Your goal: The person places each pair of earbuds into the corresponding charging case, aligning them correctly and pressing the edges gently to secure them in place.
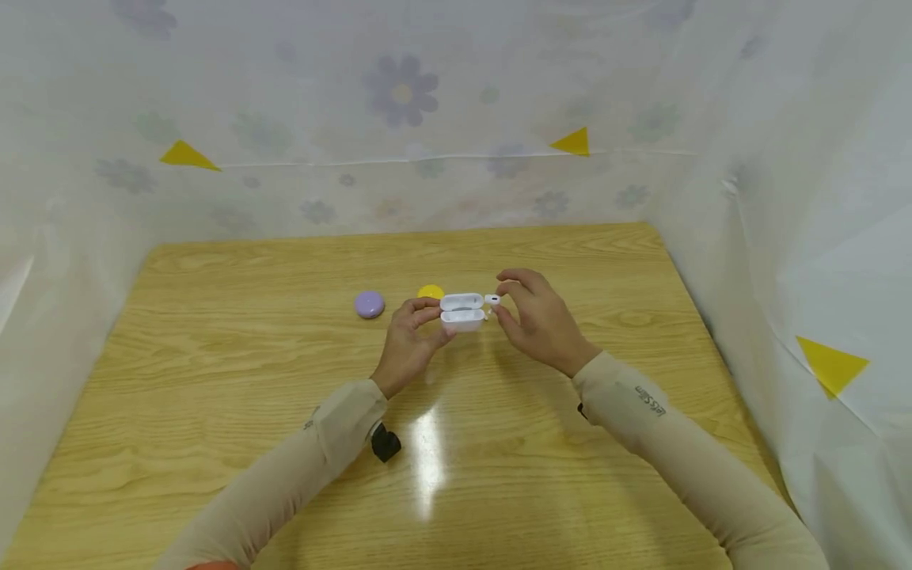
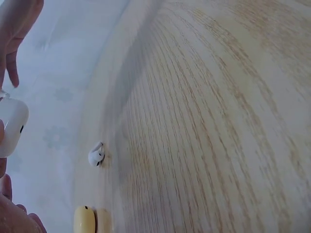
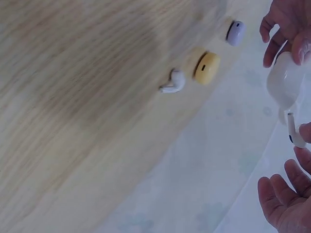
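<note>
My left hand (image 1: 413,344) grips a white earbud case (image 1: 462,317) with its lid tipped up, held over the table at its middle. Just to the right of the case, my right hand (image 1: 537,321) pinches a white earbud (image 1: 492,299) between thumb and fingertips. Seen from the right wrist, the stem of that earbud (image 3: 292,131) points toward the case (image 3: 285,80). A second white earbud (image 3: 176,81) lies on the table, beyond the hands. The case's bottom is hidden in part by my left fingers.
Behind the case, a small yellow rounded object (image 1: 430,291) lies on the wooden table (image 1: 235,348), with a similar purple one (image 1: 369,304) to its left. Pale flowered sheeting (image 1: 470,103) walls the back and both sides, marked with yellow tape pieces (image 1: 572,142).
</note>
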The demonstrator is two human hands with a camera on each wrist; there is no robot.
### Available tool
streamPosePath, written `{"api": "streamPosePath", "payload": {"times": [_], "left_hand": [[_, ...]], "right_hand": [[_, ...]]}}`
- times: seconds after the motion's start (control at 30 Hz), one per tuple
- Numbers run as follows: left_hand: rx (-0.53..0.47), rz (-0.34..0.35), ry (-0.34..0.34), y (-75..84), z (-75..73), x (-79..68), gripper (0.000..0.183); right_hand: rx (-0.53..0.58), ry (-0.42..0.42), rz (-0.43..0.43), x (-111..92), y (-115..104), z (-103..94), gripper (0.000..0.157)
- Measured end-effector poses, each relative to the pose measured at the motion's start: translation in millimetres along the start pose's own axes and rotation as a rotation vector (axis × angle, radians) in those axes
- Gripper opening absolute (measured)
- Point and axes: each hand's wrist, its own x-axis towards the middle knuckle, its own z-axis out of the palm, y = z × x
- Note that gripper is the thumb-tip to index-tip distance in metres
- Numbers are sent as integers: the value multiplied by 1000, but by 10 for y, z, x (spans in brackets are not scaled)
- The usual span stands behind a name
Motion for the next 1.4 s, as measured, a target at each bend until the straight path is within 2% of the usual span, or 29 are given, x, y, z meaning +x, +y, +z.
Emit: {"api": "streamPosePath", "payload": {"times": [0.17, 0.4, 0.57, 0.83, 1.13, 1.4], "left_hand": [[-15, -7, 6, 23, 11, 8, 38], [-22, -10, 2, 42, 14, 8, 37], [-25, 4, 7, 43, 17, 6, 36], [-26, 19, 7, 39, 16, 4, 37], [-32, -5, 10, 45, 5, -7, 38], [-24, 21, 32, 56, -11, -2, 38]], "right_hand": [[-32, -12, -59, 79, -76, 3, 18], [-82, -83, -81, 114, -125, 13, 18], [-76, -124, -114, 105, -130, 21, 17], [-77, -140, -137, 98, -135, 39, 16], [-74, -133, -106, 86, -134, 34, 19], [8, 11, 31, 96, 14, 47, 15]]}}
